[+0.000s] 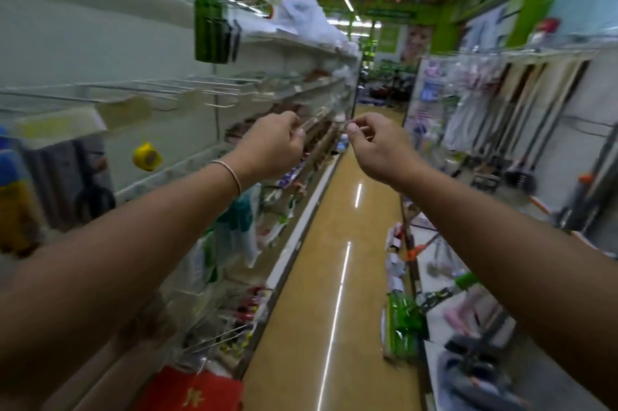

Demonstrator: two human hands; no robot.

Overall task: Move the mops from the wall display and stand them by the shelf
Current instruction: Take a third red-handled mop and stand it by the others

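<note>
1. Down the aisle, at chest height, both arms reach forward with the left hand (272,146) and right hand (378,146) close together over the floor (321,243).
2. Each hand has its fingers curled with thumb against fingertips, as if pinching something thin; the blur hides what, if anything, is held, so I cannot tell.
3. Neither hand touches a mop.
4. The mops (521,149) stand and hang along the wall display (501,99) on the right, well apart from the hands, forward and to the right of them.
5. Their long axes run near upright, leaning a little in this wide-angle view, heads low near the floor.
6. The right hand is the nearer one to them; the left would have to cross the body.
7. The shelf (234,99) runs along the left side, beside the left hand, with wire hooks jutting out.
8. Judging from this, no mop is yet in hand, and the reach should swing rightward, taking a handle across its upright length.
</note>
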